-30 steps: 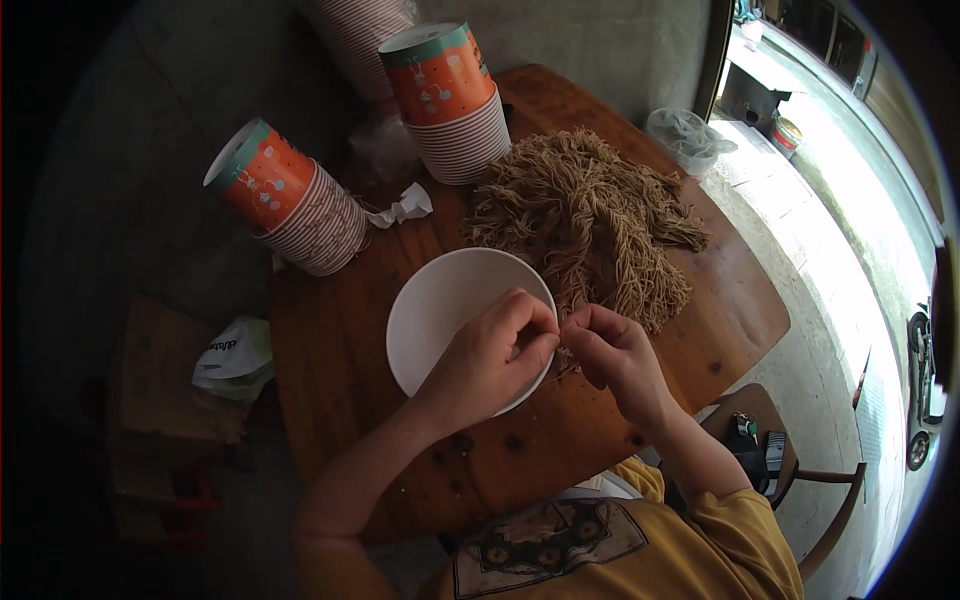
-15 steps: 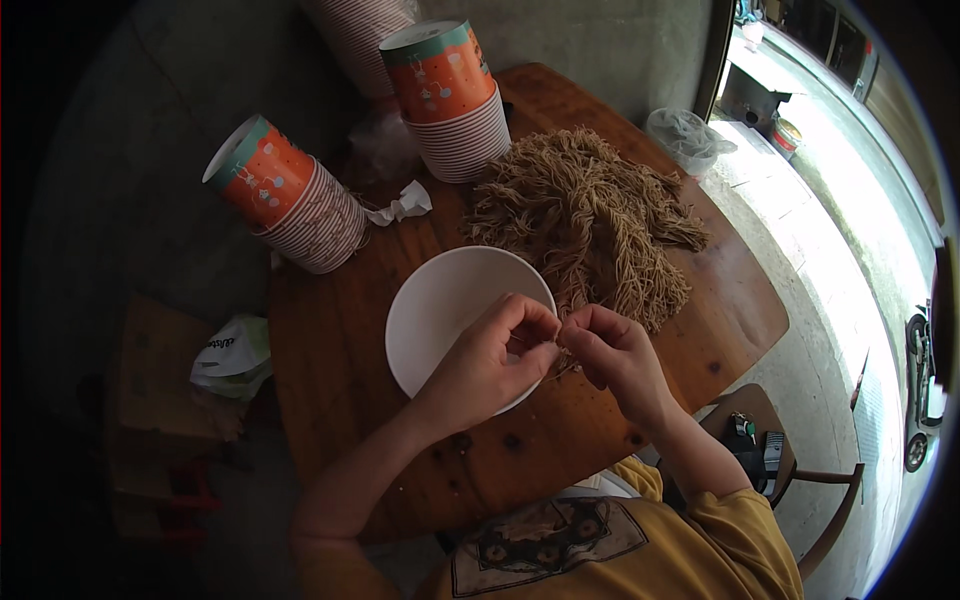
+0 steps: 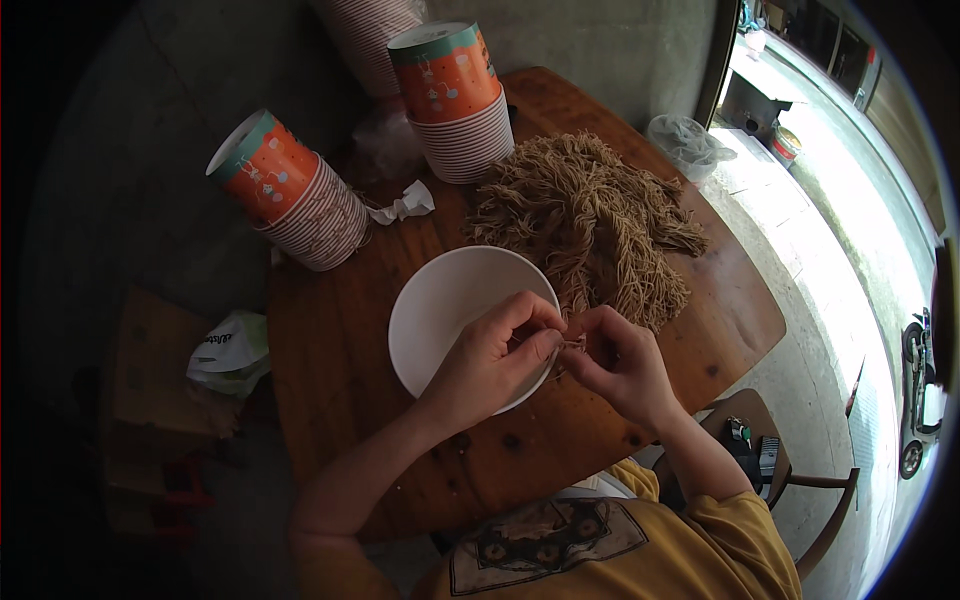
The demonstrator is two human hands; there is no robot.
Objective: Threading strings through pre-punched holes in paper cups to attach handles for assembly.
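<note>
My left hand (image 3: 490, 355) is over the right side of a white round bowl (image 3: 425, 310), its thumb and forefinger pinched together. Meeting it at the bowl's right rim, my right hand (image 3: 622, 362) has its fingers curled in a pinch as well. A short bit of brown strand (image 3: 575, 343) shows between the fingertips; its ends are partly hidden. Just beyond my right hand lies a large heap of brown strands (image 3: 590, 220), thin and tangled like cord or dry noodles; I cannot make out which.
Two stacks of orange-and-green paper buckets, one left (image 3: 290, 190) and one farther back (image 3: 455, 100), stand on the wooden table (image 3: 330, 350) beside crumpled white paper (image 3: 405, 203). A clear plastic bag (image 3: 688, 145) is past the far right edge. A chair (image 3: 745, 415) stands at right.
My right hand has shifted slightly and its fingers have turned, so more of the brown strand shows between the fingertips. The left hand keeps its pinch over the bowl.
</note>
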